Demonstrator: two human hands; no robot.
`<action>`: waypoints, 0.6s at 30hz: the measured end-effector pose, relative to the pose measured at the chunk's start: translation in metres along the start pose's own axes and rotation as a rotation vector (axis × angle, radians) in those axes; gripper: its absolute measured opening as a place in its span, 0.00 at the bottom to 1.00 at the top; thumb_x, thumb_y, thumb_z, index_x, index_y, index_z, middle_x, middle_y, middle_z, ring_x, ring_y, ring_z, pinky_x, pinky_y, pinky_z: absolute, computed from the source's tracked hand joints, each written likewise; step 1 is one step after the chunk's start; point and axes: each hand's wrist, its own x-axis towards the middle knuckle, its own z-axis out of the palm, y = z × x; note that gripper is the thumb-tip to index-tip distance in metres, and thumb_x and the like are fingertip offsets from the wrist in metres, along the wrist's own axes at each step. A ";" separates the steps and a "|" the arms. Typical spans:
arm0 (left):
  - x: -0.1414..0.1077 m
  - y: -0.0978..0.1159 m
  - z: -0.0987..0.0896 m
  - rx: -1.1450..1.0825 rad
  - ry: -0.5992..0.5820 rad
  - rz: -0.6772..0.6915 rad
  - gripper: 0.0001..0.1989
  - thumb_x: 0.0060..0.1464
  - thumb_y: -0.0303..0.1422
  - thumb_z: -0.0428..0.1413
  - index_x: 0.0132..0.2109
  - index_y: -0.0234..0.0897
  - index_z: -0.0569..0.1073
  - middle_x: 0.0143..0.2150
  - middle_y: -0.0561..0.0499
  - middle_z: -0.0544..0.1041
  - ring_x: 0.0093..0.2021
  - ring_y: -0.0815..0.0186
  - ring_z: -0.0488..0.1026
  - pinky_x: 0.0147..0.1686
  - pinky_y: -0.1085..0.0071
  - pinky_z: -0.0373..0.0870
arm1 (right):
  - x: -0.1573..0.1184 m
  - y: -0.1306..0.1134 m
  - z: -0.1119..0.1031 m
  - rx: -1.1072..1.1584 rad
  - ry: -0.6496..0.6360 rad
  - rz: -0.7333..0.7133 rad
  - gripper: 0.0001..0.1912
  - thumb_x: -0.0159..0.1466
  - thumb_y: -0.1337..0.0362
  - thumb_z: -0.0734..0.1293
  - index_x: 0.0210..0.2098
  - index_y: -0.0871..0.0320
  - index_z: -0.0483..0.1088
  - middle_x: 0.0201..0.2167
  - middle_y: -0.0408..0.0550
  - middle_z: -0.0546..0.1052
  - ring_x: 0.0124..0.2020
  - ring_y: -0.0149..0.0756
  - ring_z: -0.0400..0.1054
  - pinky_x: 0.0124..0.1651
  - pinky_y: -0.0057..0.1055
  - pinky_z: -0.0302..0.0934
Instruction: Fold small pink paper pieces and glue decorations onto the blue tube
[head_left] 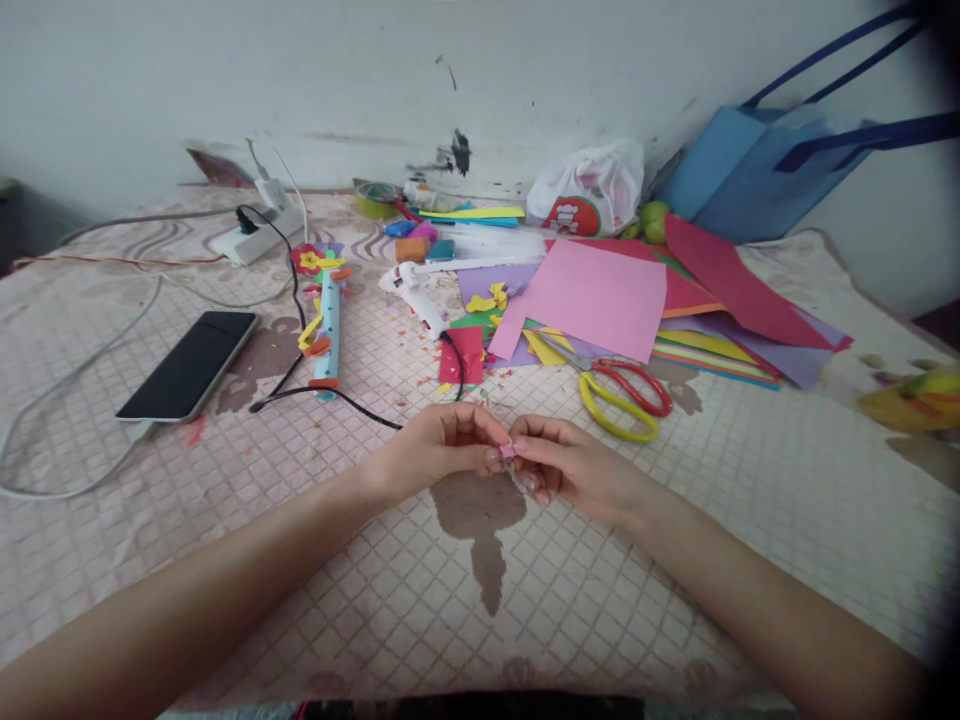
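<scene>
Between my fingertips, low over the front middle of the table, is a tiny piece of pink paper (508,451). My left hand (463,442) pinches it from the left, thumb and fingers closed. From the other side my right hand (553,455) grips it too, its fingers curled. Just beyond my right hand lie scissors (619,398) with one red and one yellow handle loop. A white glue gun (417,302) rests beyond my left hand, its black cord trailing toward me. Near it is a small red paper square (462,355).
Coloured sheets, a pink one (596,295) on top, are piled behind the scissors. At left are a phone (189,366) on a cable, a decorated light-blue strip (328,325) and a power strip (259,232). A blue bag (757,170) and a plastic bag (589,190) stand at the back.
</scene>
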 end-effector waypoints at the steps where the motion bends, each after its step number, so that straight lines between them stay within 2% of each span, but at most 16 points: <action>1: 0.000 -0.001 0.000 0.009 -0.004 0.016 0.07 0.49 0.27 0.59 0.37 0.30 0.71 0.32 0.50 0.75 0.31 0.72 0.71 0.34 0.74 0.67 | 0.000 0.000 0.000 0.000 -0.003 0.004 0.10 0.56 0.60 0.69 0.29 0.59 0.65 0.19 0.38 0.66 0.18 0.23 0.59 0.18 0.20 0.54; 8: -0.001 0.001 0.002 0.126 -0.010 0.101 0.06 0.51 0.28 0.57 0.37 0.31 0.71 0.36 0.48 0.76 0.38 0.67 0.74 0.42 0.68 0.69 | 0.001 0.002 0.000 -0.010 -0.007 -0.005 0.10 0.57 0.60 0.68 0.29 0.59 0.65 0.19 0.38 0.65 0.18 0.23 0.58 0.18 0.20 0.53; 18: -0.001 0.004 0.002 0.166 0.005 0.045 0.05 0.51 0.28 0.57 0.36 0.30 0.71 0.34 0.48 0.77 0.36 0.68 0.74 0.39 0.70 0.69 | -0.001 0.002 0.003 -0.113 0.044 -0.084 0.09 0.58 0.61 0.67 0.28 0.59 0.65 0.20 0.38 0.66 0.18 0.23 0.59 0.20 0.22 0.55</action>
